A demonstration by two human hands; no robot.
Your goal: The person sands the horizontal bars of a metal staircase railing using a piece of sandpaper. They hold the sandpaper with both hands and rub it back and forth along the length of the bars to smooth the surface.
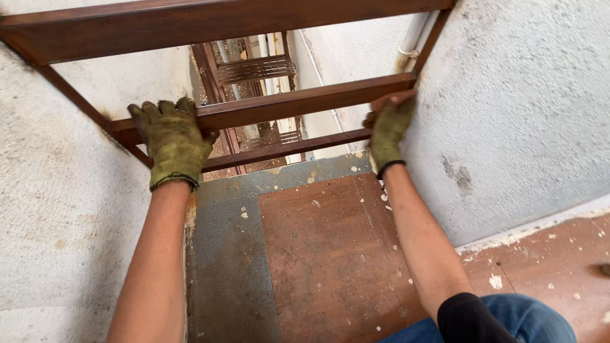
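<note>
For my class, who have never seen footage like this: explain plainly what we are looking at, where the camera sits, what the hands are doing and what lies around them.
There is one picture, taken by a camera worn on a person's head, looking down along their own bare forearms. Both hands wear worn olive-green work gloves. The left hand grips the middle rail of a brown metal railing near its left end; the right hand grips the same rail at its right end, beside the rough plastered wall. Another plastered wall stands on the left. Below lies a grey and reddish-brown floor speckled with pale flecks. Beyond the railing you see more brown metal frames and a pale pipe. The person's blue jeans show at the bottom.
</note>
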